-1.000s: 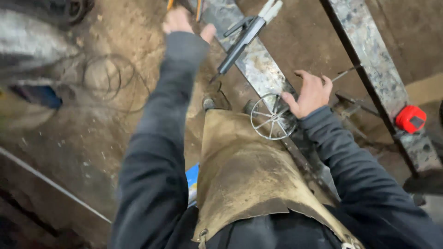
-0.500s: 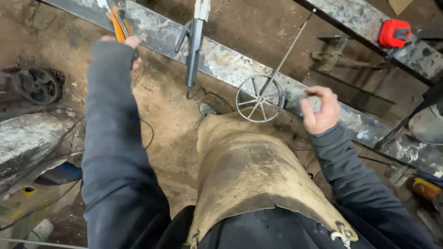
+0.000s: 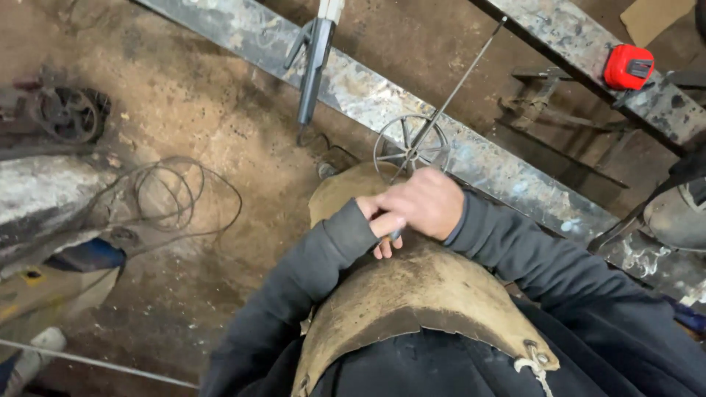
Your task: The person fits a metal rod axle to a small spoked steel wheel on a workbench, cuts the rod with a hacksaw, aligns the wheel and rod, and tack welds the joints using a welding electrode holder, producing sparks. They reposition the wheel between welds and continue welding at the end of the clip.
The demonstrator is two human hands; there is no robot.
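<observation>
- Left hand [image 3: 384, 237] mostly hidden under the right one, only a few fingertips show below it; can't tell if it grips anything.
- Right hand [image 3: 419, 204] clenched over the left, over the leather apron [image 3: 412, 294]; a small dark tip sticks out under it, unclear which hand pinches it.
- Far left: rusty pulley wheel [image 3: 66, 114] on the dirt floor [image 3: 191, 88], loose loop of cable [image 3: 176, 198] near it.
- Lower left: blue object [image 3: 88, 256], blurred.
- Top centre: welding electrode holder [image 3: 315, 62] lying across the long steel beam [image 3: 507, 173].
- Small spoked wire wheel [image 3: 410, 151] with a thin rod [image 3: 460, 84] running up from its hub, resting against the beam, just above the hands, not touching them.
- Upper right: second steel beam [image 3: 581, 48] with a red tape measure [image 3: 627, 66] on it.
- Far right edge: grey rounded object [image 3: 676, 213], partly cut off.
</observation>
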